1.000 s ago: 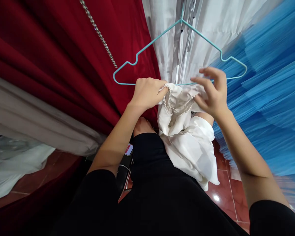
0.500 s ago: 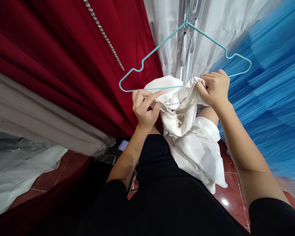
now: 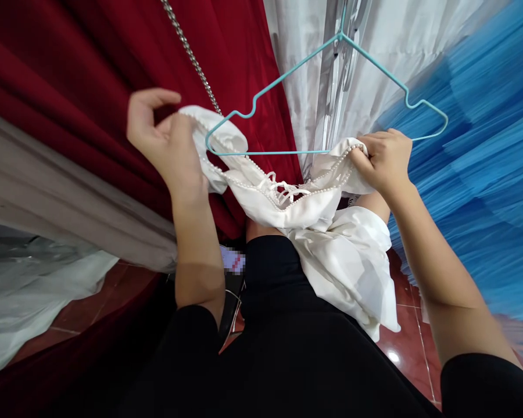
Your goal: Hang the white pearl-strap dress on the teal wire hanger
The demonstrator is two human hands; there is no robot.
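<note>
A white garment with pearl-beaded edges (image 3: 287, 215) is stretched between my hands, its lower part draped over my lap. My left hand (image 3: 165, 139), slightly blurred, is at the garment's left shoulder part, with the cloth between thumb and palm side and the index finger raised. My right hand (image 3: 386, 157) is closed on the beaded right shoulder part. White laces (image 3: 283, 188) cross at the middle of the neckline. A light blue hanger (image 3: 287, 75) hangs above; its left end overlaps the left shoulder part, and its lower bar runs behind my right hand.
Red cloth (image 3: 244, 58) with a beaded chain (image 3: 192, 55) hangs at the left, beside greyish cloth (image 3: 70, 186). White curtains and a metal frame (image 3: 331, 81) stand behind the hanger. Blue tulle (image 3: 475, 174) fills the right. A phone (image 3: 232, 259) lies by my left arm above red tiles (image 3: 414, 348).
My left hand has moved out to the left and up, spreading the garment's neckline wide and bringing its laces into view. The right hand has hardly moved and keeps its hold.
</note>
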